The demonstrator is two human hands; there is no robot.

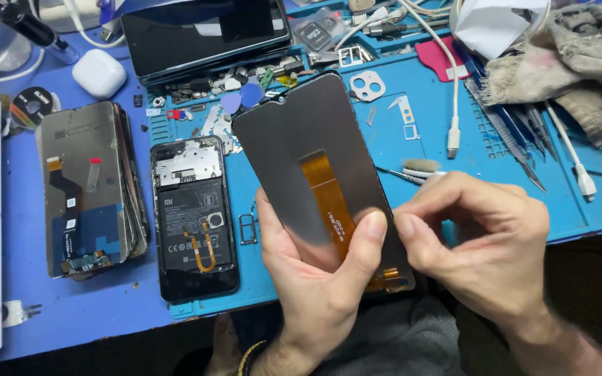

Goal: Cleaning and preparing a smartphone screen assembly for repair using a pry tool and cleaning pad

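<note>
Blue surface: a blue work mat (454,174) covered the bench, with a darker blue table (78,306) beneath it at the left.
White case: a small rounded earbud case (98,72) sat at the far left, near the top.
Stacked screens: a pile of spare display panels (88,188) lay face down on the table, left of the mat.
Opened phone: a black phone with its back removed (195,219) lay on the mat's left edge, battery and orange flex showing, just beside the pile.
Dark tablet: a black slab-like device (203,35) rested at the top, above the opened phone.
Left hand: the left hand (315,278) was closed around the lower end of a display panel (294,153), thumb pressed across its back by the orange ribbon cable (330,202).
Panel position: it was held tilted above the mat's middle, grey back upward, notch end away from the person.
Right hand: the right hand (485,244) was pinched shut, thumb and forefinger tips together at the panel's right edge; whether anything lay between them could not be told.
White cable: a charging cable (453,104) ran down the mat behind that hand.
Grey rag: a crumpled cloth (573,63) lay at the top right.
</note>
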